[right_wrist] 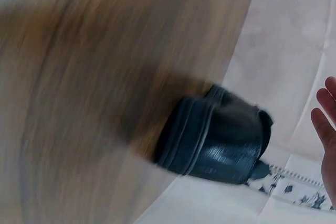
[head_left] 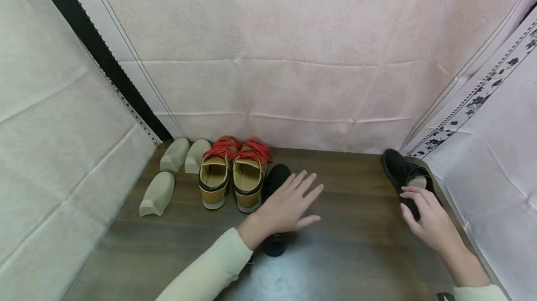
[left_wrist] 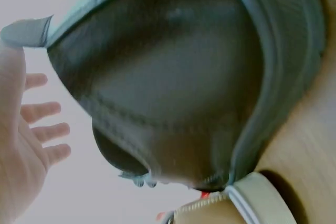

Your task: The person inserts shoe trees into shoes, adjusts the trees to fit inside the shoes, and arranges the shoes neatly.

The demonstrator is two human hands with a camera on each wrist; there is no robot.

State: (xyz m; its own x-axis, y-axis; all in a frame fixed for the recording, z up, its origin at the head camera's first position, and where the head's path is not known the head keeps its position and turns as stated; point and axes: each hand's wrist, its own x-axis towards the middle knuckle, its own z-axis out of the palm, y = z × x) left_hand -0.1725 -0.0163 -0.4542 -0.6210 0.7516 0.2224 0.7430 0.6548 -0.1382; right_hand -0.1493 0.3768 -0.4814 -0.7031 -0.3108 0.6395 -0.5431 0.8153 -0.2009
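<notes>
In the head view my left hand (head_left: pixel 289 205), fingers spread and straight, is over a black shoe (head_left: pixel 277 175), hiding its middle. The left wrist view looks close into that black shoe (left_wrist: pixel 184 77), the dark lining showing, with the hand (left_wrist: pixel 23 166) beside it. My right hand (head_left: pixel 432 219) is at the opening of another black shoe (head_left: pixel 394 166) by the right wall, its fingers loosely bent. A pale shoe insert (head_left: pixel 417 181) shows inside that shoe. In the right wrist view the fingers (right_wrist: pixel 324 121) are apart from the black shoe (right_wrist: pixel 226 145).
A pair of tan shoes (head_left: pixel 247 182) with red laces stands left of the middle black shoe. Several pale shoe inserts (head_left: pixel 157 194) lie on the wooden surface (head_left: pixel 344 245) at the left. Cloth-covered walls (head_left: pixel 293 82) stand at the back and both sides.
</notes>
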